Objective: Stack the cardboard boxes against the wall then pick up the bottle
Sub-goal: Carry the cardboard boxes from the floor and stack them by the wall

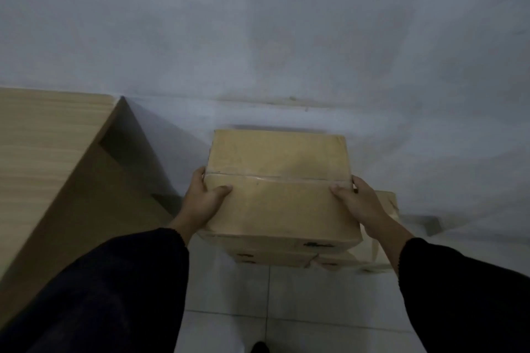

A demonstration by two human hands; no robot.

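Note:
A tan cardboard box (279, 180) with a taped seam across its top sits uppermost on a stack in front of the grey wall (272, 37). My left hand (202, 199) grips its left edge, thumb on top and fingers down the side. My right hand (358, 200) grips the right edge the same way. Under it, the edges of lower cardboard boxes (272, 258) stick out at the front and to the right (381, 255). No bottle is in view.
A light wooden table (48, 157) stands to the left, its side panel reaching the wall. White floor tiles (286, 309) lie in front of the stack. The tip of a dark shoe (259, 347) shows at the bottom edge.

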